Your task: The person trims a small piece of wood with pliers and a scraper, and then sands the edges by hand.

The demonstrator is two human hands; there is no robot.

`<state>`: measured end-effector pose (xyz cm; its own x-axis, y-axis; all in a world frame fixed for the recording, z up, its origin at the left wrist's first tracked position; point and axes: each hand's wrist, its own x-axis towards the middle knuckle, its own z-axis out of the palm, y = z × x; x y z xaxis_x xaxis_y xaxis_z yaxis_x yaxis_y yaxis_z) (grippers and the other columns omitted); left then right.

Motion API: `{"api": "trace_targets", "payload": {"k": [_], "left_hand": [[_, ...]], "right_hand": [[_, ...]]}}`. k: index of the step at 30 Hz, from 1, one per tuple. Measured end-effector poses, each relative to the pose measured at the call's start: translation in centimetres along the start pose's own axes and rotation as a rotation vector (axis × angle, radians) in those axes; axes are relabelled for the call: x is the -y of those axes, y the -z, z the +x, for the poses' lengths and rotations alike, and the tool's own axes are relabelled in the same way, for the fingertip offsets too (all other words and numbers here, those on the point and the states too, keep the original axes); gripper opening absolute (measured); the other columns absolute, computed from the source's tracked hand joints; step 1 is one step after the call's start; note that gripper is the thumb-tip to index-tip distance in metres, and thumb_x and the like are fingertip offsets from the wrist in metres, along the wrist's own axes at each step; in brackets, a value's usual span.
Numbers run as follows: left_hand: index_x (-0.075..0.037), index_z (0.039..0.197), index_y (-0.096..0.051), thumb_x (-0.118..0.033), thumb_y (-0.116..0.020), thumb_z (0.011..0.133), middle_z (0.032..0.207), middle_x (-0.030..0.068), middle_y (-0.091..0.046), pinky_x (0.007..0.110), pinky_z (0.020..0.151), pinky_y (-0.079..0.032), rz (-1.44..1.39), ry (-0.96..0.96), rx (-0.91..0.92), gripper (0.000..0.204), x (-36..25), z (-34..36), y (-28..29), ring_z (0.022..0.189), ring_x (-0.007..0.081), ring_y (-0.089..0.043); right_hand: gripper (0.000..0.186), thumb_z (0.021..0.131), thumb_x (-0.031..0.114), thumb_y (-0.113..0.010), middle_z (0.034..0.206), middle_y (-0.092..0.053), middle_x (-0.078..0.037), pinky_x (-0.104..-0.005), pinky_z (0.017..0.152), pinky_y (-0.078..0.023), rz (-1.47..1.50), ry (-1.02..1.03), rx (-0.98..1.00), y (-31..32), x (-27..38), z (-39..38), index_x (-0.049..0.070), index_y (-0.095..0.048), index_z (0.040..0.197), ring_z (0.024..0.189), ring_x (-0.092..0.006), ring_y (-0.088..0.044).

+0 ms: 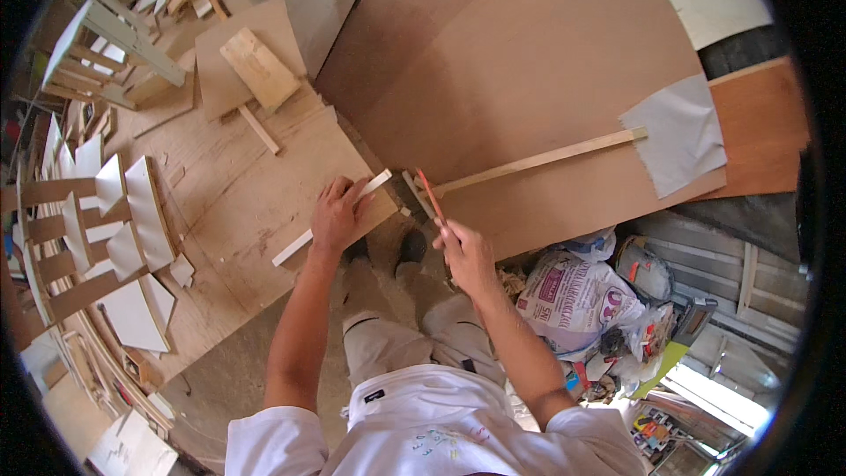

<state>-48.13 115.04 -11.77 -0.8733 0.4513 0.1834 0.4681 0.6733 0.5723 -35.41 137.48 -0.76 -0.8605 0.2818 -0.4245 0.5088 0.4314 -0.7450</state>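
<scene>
So the big brown hardboard sheet (pixel 529 62) is taking up most of the space, its lower edge lying over the plywood worktop (pixel 229 203). A long wooden batten (pixel 538 159) is lying across the sheet near that lower edge. The left hand (pixel 337 214) is pressing flat on a short white wood strip (pixel 330 219) at the worktop's near edge, while the right hand (pixel 467 256) is gripping a red pencil (pixel 431 195).

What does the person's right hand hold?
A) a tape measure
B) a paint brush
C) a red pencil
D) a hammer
C: the right hand grips a thin red pencil that points up toward the brown board.
</scene>
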Motion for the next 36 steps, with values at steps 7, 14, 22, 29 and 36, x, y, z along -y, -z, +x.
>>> {"api": "trace_targets", "payload": {"k": [7, 14, 22, 29, 36], "left_hand": [[-0.012, 0.109, -0.071, -0.029, -0.073, 0.094, 0.105, 0.0091, -0.065, 0.044, 0.087, -0.053, 0.033, 0.051, -0.020, 0.023, 0.4, 0.0, -0.3, 0.100, 0.0328, -0.065], [-0.011, 0.105, -0.070, -0.029, -0.074, 0.093, 0.101, 0.0075, -0.066, 0.045, 0.084, -0.053, -0.041, 0.084, -0.001, 0.022, 0.0, 0.3, -0.3, 0.095, 0.0324, -0.066], [-0.012, 0.100, -0.068, -0.036, -0.068, 0.096, 0.098, 0.0065, -0.065, 0.045, 0.091, -0.045, 0.043, 0.082, 0.044, 0.024, -0.2, 0.6, 0.2, 0.104, 0.0294, -0.062], [-0.009, 0.102, -0.059, -0.034, -0.061, 0.101, 0.098, 0.0091, -0.063, 0.044, 0.095, -0.042, 0.156, -0.149, 0.220, 0.024, 1.9, 2.1, -0.3, 0.104, 0.0294, -0.060], [-0.010, 0.098, -0.058, -0.031, -0.062, 0.101, 0.099, 0.0089, -0.064, 0.044, 0.093, -0.043, 0.142, -0.178, 0.189, 0.022, 2.8, 1.9, -0.7, 0.102, 0.0285, -0.061]], "right_hand": [[0.023, 0.100, 0.014, -0.062, 0.082, -0.070, -0.024, -0.0494, 0.070, -0.056, -0.237, 0.386, -0.017, -2.9, 0.5, 7.7, -0.007, -0.071, 0.102, 0.076, -0.0430, -0.070], [0.020, 0.097, 0.012, -0.063, 0.081, -0.068, -0.027, -0.0503, 0.070, -0.056, -0.332, 0.465, 0.015, -4.1, 0.5, 9.8, -0.006, -0.069, 0.089, 0.078, -0.0438, -0.070], [0.026, 0.099, 0.013, -0.055, 0.080, -0.069, -0.028, -0.0545, 0.070, -0.058, -0.549, 0.408, 0.055, -5.6, 0.0, 10.6, -0.004, -0.071, 0.089, 0.079, -0.0452, -0.072], [0.030, 0.098, 0.013, -0.053, 0.082, -0.071, -0.030, -0.0550, 0.077, -0.060, -0.644, 0.336, 0.111, -5.2, 2.5, 10.6, -0.006, -0.074, 0.090, 0.082, -0.0471, -0.073], [0.026, 0.093, 0.009, -0.055, 0.088, -0.070, -0.035, -0.0558, 0.077, -0.059, -0.682, 0.291, 0.239, -4.6, 3.6, 11.3, -0.008, -0.074, 0.092, 0.086, -0.0483, -0.073]]}}
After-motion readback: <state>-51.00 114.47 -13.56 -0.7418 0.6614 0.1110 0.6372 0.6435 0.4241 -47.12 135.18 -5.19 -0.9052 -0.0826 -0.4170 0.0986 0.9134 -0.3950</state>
